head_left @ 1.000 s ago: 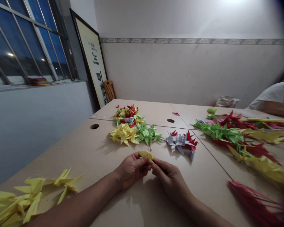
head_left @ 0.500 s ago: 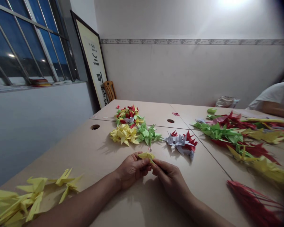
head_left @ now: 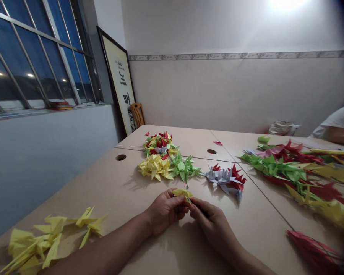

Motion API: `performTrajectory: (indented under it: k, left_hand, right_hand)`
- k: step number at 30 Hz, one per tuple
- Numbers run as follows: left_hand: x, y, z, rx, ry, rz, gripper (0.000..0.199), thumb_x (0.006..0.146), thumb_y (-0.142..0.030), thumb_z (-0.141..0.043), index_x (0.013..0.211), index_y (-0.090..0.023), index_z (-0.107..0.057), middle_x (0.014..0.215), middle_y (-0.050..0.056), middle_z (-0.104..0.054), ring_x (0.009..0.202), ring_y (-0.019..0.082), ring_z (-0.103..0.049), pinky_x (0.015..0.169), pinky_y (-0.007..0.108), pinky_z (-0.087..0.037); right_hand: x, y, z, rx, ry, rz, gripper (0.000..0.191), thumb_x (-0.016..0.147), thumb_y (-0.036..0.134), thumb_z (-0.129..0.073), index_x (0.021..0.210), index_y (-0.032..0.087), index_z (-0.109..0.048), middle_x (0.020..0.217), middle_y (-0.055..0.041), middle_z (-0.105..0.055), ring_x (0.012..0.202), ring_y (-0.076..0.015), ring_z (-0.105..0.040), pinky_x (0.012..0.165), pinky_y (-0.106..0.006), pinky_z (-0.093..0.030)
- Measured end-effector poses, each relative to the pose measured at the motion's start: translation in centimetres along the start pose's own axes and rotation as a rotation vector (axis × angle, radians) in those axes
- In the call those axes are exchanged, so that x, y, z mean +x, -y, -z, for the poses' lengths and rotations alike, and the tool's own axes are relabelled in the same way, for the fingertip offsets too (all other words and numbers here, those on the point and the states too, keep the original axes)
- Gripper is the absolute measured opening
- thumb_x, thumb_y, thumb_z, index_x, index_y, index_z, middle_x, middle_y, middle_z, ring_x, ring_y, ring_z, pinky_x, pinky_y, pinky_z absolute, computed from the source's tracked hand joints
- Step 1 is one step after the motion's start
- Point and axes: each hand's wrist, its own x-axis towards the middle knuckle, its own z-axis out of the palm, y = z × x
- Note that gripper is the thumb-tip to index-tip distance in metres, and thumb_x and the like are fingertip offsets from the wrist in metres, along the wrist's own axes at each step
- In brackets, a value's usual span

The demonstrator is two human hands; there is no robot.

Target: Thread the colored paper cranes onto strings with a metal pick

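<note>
A small yellow folded-paper piece (head_left: 182,193) is held over the table between both hands. My left hand (head_left: 164,212) pinches its left side between thumb and fingers. My right hand (head_left: 210,219) grips its lower right end with closed fingertips, close to the left fingers. Beyond them are a yellow paper cluster (head_left: 155,168), a green cluster (head_left: 185,168) and a grey-white cluster (head_left: 220,177) with red pieces (head_left: 238,177) beside it. Loose yellow folded pieces (head_left: 50,235) lie near my left forearm.
On the right of the table (head_left: 103,183) spread green (head_left: 278,167), red and yellow paper strands, with a red bundle (head_left: 312,244) nearer. A mixed-colour cluster (head_left: 160,141) sits farther back. A person's white sleeve (head_left: 342,118) shows at the right edge. Two round holes pierce the tabletop.
The camera view has shifted, so the whole scene sits slightly lower and farther right. Both hands keep their hold on the yellow piece, which looks slightly turned.
</note>
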Motion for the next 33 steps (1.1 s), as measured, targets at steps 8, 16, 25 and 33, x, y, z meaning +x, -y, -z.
performTrajectory:
  k: [8, 16, 25, 33]
  left_hand:
    - [0.03, 0.26, 0.52, -0.057, -0.064, 0.019, 0.012, 0.070, -0.022, -0.060, 0.079, -0.014, -0.056, 0.068, 0.001, -0.060, 0.057, 0.007, -0.056, 0.056, 0.019, -0.039]
    - [-0.08, 0.04, 0.32, -0.049, -0.057, 0.022, 0.010, 0.075, -0.022, -0.055, 0.079, -0.012, -0.056, 0.067, 0.002, -0.059, 0.057, 0.007, -0.055, 0.056, 0.019, -0.040]
    - [-0.32, -0.14, 0.04, -0.012, -0.106, 0.033, 0.011, 0.076, -0.023, -0.053, 0.082, -0.013, -0.052, 0.068, 0.002, -0.059, 0.056, 0.008, -0.056, 0.055, 0.019, -0.039]
    - [0.18, 0.54, 0.41, 0.107, -0.087, -0.037, 0.019, 0.069, -0.024, -0.057, 0.085, -0.018, -0.049, 0.065, -0.001, -0.058, 0.052, 0.007, -0.053, 0.050, 0.019, -0.037]
  right_hand:
    - [0.03, 0.14, -0.02, 0.025, 0.017, -0.011, 0.024, 0.080, 0.033, -0.051, 0.095, 0.019, -0.063, 0.092, -0.0038, -0.067, 0.088, -0.0198, -0.060, 0.075, -0.025, -0.046]
    - [0.16, -0.17, -0.04, 0.077, -0.003, -0.042, 0.028, 0.078, 0.037, -0.053, 0.095, 0.017, -0.062, 0.095, -0.0073, -0.066, 0.086, -0.0216, -0.060, 0.077, -0.030, -0.046]
    - [0.45, -0.68, 0.09, 0.131, -0.086, -0.106, 0.036, 0.074, 0.042, -0.055, 0.094, 0.014, -0.064, 0.078, -0.0076, -0.067, 0.071, -0.0211, -0.061, 0.064, -0.029, -0.048]
    - [0.65, -0.60, 0.10, 0.177, -0.070, -0.141, 0.039, 0.073, 0.044, -0.055, 0.094, 0.012, -0.064, 0.073, -0.0064, -0.065, 0.067, -0.0192, -0.058, 0.059, -0.027, -0.046]
